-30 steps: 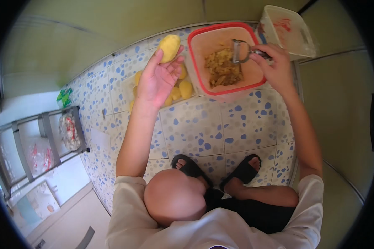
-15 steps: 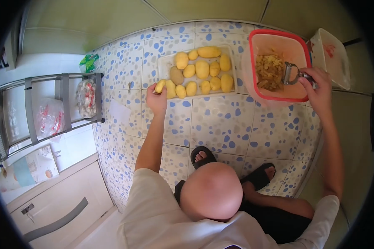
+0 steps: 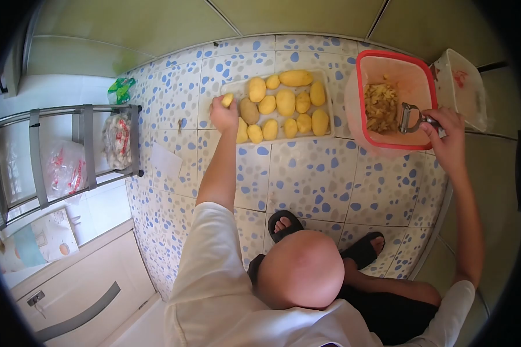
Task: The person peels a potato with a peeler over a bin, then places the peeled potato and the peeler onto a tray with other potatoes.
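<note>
My left hand (image 3: 224,115) pinches a small yellow peeled potato (image 3: 227,100) over the left end of a shallow white tray (image 3: 331,118). Several peeled potatoes (image 3: 285,103) lie in rows in that tray, and one at the left, a browner potato (image 3: 249,110), stands out in colour. In my right hand (image 3: 447,136) is a metal peeler (image 3: 409,117), held by its handle over the right rim of a red-rimmed plastic bin (image 3: 362,95). Potato peelings (image 3: 381,107) cover the bottom of the bin.
A white translucent container (image 3: 463,87) stands right of the bin, by the cabinets. At the left a metal rack (image 3: 37,156) holds plastic bags (image 3: 117,141). A green packet (image 3: 121,91) and a paper sheet (image 3: 167,161) lie on the tiled floor (image 3: 307,173).
My left hand has moved up a little, with the small potato now over the tray's upper left part. My right hand still holds the peeler above the bin.
</note>
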A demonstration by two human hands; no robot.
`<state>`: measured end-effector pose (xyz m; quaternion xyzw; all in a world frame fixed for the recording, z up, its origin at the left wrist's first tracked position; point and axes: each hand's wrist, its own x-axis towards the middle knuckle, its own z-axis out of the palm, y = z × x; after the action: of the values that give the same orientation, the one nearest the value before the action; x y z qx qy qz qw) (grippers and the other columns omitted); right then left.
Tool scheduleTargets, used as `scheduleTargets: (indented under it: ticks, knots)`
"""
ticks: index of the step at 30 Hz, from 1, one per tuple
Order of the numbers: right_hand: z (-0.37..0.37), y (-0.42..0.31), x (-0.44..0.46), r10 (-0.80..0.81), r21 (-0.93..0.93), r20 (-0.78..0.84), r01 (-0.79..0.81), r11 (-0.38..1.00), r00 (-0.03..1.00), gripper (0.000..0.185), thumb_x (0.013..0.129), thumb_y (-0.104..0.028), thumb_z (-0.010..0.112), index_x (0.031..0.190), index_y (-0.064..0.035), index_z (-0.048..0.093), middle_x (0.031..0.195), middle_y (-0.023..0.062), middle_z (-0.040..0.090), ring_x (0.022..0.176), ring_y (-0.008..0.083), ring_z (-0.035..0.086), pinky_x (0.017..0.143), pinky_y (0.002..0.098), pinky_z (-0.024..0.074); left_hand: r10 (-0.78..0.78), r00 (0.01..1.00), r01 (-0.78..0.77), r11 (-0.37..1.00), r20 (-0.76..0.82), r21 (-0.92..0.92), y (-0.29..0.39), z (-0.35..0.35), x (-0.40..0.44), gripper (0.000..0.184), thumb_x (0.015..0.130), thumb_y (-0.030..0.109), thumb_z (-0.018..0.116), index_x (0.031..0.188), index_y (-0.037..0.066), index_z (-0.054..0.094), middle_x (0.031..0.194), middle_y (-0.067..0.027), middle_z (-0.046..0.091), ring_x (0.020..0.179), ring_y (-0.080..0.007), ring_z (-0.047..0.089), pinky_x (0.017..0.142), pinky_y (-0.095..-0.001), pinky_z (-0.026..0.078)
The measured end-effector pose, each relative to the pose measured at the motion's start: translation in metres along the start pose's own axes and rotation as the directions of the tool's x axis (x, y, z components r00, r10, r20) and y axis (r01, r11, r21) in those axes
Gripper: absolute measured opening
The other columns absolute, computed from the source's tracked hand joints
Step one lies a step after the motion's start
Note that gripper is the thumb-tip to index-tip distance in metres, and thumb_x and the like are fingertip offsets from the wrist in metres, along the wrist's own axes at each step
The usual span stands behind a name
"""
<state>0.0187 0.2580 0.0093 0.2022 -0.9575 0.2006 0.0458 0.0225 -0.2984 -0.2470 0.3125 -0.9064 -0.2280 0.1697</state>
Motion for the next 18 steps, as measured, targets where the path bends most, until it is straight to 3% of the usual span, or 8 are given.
scheduleTargets:
  ticks: [8, 11, 14, 18]
  knots:
    - [-0.001, -0.009, 0.01, 0.01, -0.031, 0.01, -0.009, 0.999, 1.0, 0.026, 0.089, -0.027, 0.079, 0.104, -0.0059, 0.073, 0.092, 0.0062, 0.07, 0.088, 0.0254, 0.064, 0.092, 0.038, 0.0399, 0.218, 0.972, -0.214, 0.975, 0.081, -0.06, -0.014, -0.01, -0.01, 0.033, 0.09, 0.031, 0.075, 0.119, 0.015, 0.074, 0.114, -0.0114, 0.07, 0.099, -0.0356, 0.069, 0.087, -0.0454, 0.056]
    - [-0.001, -0.02, 0.026, -0.031, -0.028, 0.014, 0.031, 0.999, 0.999, 0.025, 0.089, -0.026, 0.079, 0.103, -0.006, 0.073, 0.091, 0.0059, 0.07, 0.087, 0.0254, 0.064, 0.091, 0.0382, 0.0403, 0.424, 0.906, -0.42, 0.894, 0.008, 0.154, -0.016, -0.015, -0.008, 0.037, 0.089, 0.034, 0.075, 0.122, 0.016, 0.073, 0.115, -0.0106, 0.07, 0.099, -0.0333, 0.069, 0.085, -0.0443, 0.057]
    - [-0.004, -0.038, 0.046, -0.095, -0.035, 0.012, 0.095, 0.995, 0.995, 0.025, 0.089, -0.027, 0.08, 0.102, -0.0063, 0.073, 0.09, 0.0054, 0.069, 0.086, 0.0251, 0.063, 0.089, 0.0381, 0.0409, 0.218, 0.938, -0.249, 0.964, 0.269, 0.088, 0.02, -0.037, -0.014, 0.047, 0.086, 0.043, 0.076, 0.126, 0.017, 0.071, 0.115, -0.0114, 0.07, 0.103, -0.0327, 0.07, 0.086, -0.0448, 0.057]
    - [-0.007, -0.058, 0.065, -0.14, -0.046, 0.029, 0.141, 0.989, 0.99, 0.026, 0.087, -0.028, 0.081, 0.1, -0.0065, 0.074, 0.088, 0.0043, 0.069, 0.086, 0.0248, 0.062, 0.086, 0.0388, 0.0416, 0.148, 0.851, -0.277, 0.942, 0.504, 0.191, 0.054, -0.046, -0.018, 0.074, 0.078, 0.057, 0.079, 0.138, 0.017, 0.064, 0.119, -0.0145, 0.07, 0.108, -0.0332, 0.07, 0.089, -0.0442, 0.057]
